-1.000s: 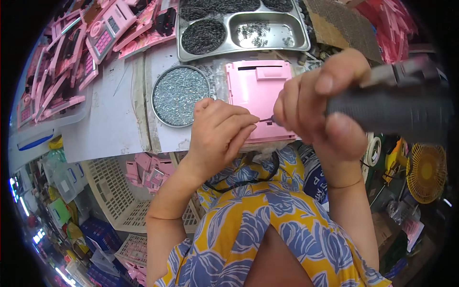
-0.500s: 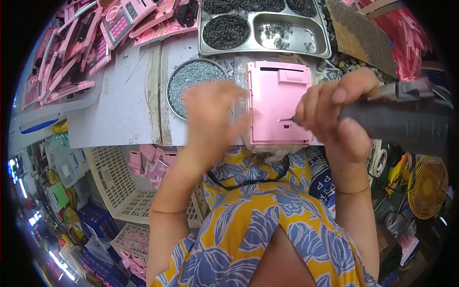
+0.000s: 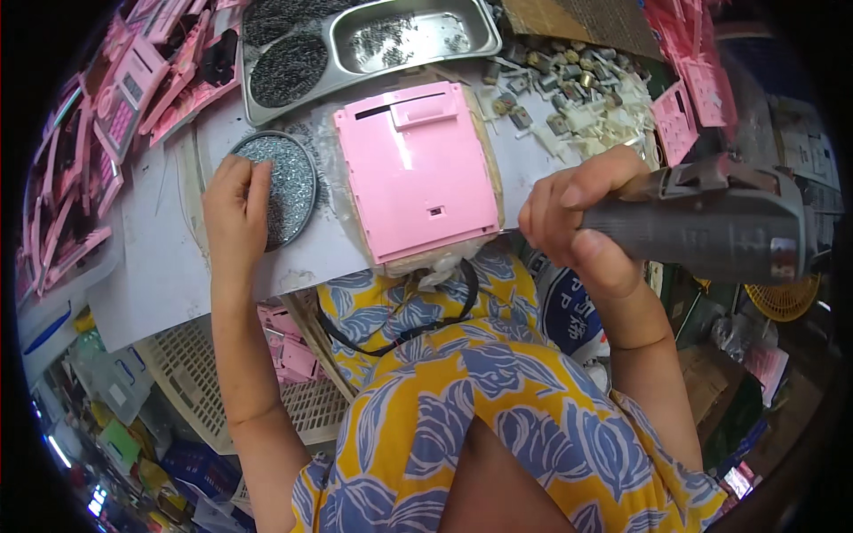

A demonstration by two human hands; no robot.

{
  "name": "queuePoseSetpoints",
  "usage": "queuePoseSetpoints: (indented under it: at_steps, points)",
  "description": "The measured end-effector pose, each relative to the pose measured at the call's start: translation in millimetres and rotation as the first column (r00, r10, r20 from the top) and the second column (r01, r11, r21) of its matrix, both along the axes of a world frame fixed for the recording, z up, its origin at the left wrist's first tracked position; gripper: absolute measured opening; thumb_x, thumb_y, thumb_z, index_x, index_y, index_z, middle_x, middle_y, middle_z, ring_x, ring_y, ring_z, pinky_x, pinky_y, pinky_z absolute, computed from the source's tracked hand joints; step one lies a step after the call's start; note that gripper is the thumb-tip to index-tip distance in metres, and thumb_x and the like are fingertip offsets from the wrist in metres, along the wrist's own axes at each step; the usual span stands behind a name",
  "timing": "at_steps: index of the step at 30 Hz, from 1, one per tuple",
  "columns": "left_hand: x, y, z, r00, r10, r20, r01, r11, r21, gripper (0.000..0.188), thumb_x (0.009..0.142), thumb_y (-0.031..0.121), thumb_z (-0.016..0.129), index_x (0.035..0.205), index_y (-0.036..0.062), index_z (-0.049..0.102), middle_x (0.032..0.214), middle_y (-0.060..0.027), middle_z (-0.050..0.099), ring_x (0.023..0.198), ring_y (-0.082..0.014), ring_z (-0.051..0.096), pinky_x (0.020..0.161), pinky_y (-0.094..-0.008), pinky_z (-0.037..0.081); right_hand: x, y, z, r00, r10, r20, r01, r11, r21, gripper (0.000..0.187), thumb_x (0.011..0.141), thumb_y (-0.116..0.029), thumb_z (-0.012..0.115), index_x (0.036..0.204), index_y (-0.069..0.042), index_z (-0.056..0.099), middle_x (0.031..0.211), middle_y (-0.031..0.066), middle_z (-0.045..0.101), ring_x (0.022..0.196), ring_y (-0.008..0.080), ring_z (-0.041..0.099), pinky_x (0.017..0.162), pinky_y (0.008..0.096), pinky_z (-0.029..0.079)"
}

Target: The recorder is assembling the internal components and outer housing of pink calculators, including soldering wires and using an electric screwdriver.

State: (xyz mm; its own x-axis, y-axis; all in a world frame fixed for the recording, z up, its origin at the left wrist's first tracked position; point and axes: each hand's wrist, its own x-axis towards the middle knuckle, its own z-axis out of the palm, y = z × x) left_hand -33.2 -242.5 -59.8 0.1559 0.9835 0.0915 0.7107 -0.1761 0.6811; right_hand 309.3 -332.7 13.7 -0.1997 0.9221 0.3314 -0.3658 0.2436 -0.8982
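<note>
My left hand is at the left side of a round metal dish. Its thumb and fingers are bent together at the small silver screws inside; whether one is caught between the fingertips is hidden. My right hand grips a dark grey electric screwdriver, held up to the right of a pink plastic housing. That housing lies flat on a padded, plastic-wrapped block, its slot and raised tab at the far end. Neither hand touches it.
A steel compartment tray with black screws stands at the back. Small motors and white parts are heaped at the far right, beside cardboard. Pink parts pile up at left. Below the table is a cream basket.
My left hand has moved left and down to the screw dish. My right hand has drawn the screwdriver away from above the pink housing. The whole view has shifted and tilted.
</note>
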Motion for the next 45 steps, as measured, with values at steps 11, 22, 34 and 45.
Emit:
queuePoseSetpoints:
  at_steps: [11,22,34,45]
  points:
    - [97,-58,41,0.868,-0.497,0.005,0.477,0.836,0.272,0.013,0.078,0.01,0.079,0.089,0.0079,0.071,0.09,-0.0053,0.071,0.08,-0.024,0.066,0.075,-0.0356,0.044,1,-10,-17,0.88,-0.03,0.474,-0.008,0.997,0.078,0.021,0.087,-0.014,0.067,0.088,-0.01,0.046,0.058,0.0067,0.053,0.053,0.0189,0.052,0.061,0.0345,0.05]
    - [123,-70,33,0.813,-0.575,0.09,0.527,0.793,0.306,0.017,0.076,0.009,0.082,0.084,0.0073,0.066,0.084,-0.0064,0.067,0.077,-0.0244,0.064,0.071,-0.0361,0.045,2,13,14,0.993,0.087,-0.076,-0.088,0.996,-0.012,0.033,0.086,-0.017,0.07,0.107,-0.006,0.048,0.065,0.0016,0.05,0.054,0.0129,0.048,0.056,0.0301,0.045]
    - [134,-75,28,0.839,-0.469,0.275,0.407,0.877,0.255,0.017,0.079,0.009,0.08,0.093,0.0081,0.069,0.084,-0.0051,0.07,0.07,-0.0242,0.064,0.064,-0.0345,0.046,-13,13,42,1.0,-0.016,-0.009,0.016,1.0,-0.021,0.029,0.095,-0.028,0.071,0.108,-0.015,0.049,0.059,-0.0033,0.051,0.049,0.0113,0.048,0.049,0.0287,0.043]
    - [133,-66,28,0.825,-0.547,0.147,0.442,0.783,0.437,0.015,0.08,0.01,0.079,0.09,0.0082,0.068,0.08,-0.0052,0.068,0.069,-0.0242,0.064,0.063,-0.036,0.045,-15,15,33,0.998,0.047,-0.038,-0.048,0.998,-0.037,0.029,0.094,-0.023,0.071,0.107,-0.012,0.048,0.059,-0.001,0.05,0.049,0.013,0.048,0.049,0.0292,0.041]
